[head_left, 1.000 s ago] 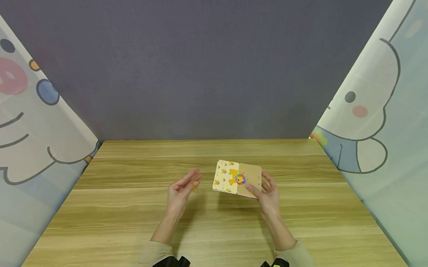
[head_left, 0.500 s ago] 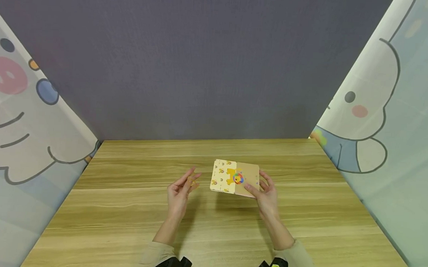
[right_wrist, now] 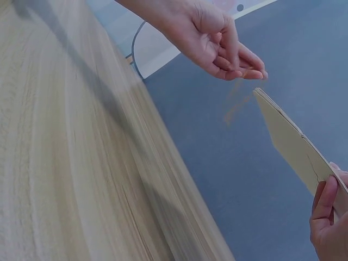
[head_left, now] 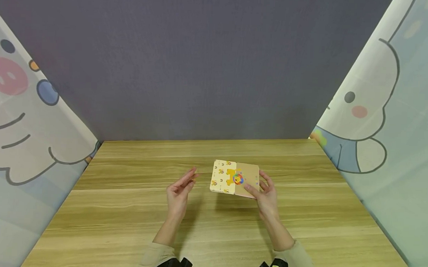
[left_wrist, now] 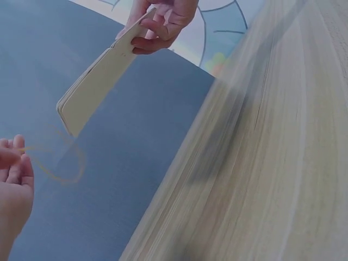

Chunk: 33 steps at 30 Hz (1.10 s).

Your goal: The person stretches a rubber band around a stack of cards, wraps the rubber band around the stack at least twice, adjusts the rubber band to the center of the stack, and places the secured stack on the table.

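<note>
My right hand (head_left: 268,196) grips a small booklet (head_left: 248,172) by its right side, thumb on top and fingers beneath. The booklet has rounded corners, a cream half with yellow animal prints, a plain brown half and a lion across the middle. Its plain beige underside and layered edge show in the left wrist view. My left hand (head_left: 178,193), to its left, pinches a thin yellowish rubber band (left_wrist: 58,180) between thumb and fingers. The band hangs as a blurred loop in the left wrist view; in the head view it looks like a thin line reaching toward the booklet.
Both hands are raised over a wood-grain table (head_left: 126,224), which bears their shadows. A dark grey panel (head_left: 209,70) stands behind it, and cartoon-printed curtains (head_left: 375,88) flank both sides. Black devices (head_left: 172,265) are strapped at the sleeves.
The right hand and booklet moved slightly left, then stayed put. The left fingers have drawn closer together, and the band now shows as a line between that hand and the booklet.
</note>
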Each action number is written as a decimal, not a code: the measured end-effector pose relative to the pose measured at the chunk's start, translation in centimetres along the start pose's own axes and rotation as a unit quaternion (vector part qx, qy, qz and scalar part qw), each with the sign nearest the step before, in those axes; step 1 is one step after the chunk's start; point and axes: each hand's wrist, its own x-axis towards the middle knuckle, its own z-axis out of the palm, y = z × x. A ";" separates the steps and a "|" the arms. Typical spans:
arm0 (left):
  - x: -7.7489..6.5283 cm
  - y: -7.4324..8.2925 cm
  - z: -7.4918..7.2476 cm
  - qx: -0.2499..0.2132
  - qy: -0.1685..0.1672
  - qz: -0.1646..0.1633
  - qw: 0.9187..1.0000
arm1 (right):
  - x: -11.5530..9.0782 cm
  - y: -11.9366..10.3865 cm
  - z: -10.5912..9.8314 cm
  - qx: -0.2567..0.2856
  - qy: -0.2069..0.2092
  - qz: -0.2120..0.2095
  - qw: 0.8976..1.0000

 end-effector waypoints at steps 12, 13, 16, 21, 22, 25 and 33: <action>-0.1 -0.2 0.2 -0.019 0.031 0.035 0.999 | -0.2 -0.3 0.1 -0.003 -0.003 -0.015 1.000; -0.1 -0.2 0.2 -0.015 0.032 0.034 0.999 | -0.2 -0.3 0.1 -0.001 -0.002 -0.013 1.000; -0.2 -0.2 0.2 -0.011 0.028 0.029 0.999 | -0.3 -0.4 0.2 0.004 0.000 -0.008 1.000; -0.3 -0.1 0.3 -0.021 0.011 0.028 0.999 | -0.4 -0.5 0.2 0.003 -0.001 -0.005 1.000; -0.3 -0.2 0.3 -0.022 0.007 0.030 0.999 | -0.4 -0.5 0.2 0.003 -0.001 -0.004 1.000; -0.4 -0.2 0.2 -0.018 -0.004 0.032 0.999 | -0.4 -0.4 0.2 0.005 0.000 -0.003 1.000; -0.7 -0.3 0.5 0.008 0.002 0.003 1.000 | -0.3 -0.4 0.4 0.013 -0.008 -0.006 1.000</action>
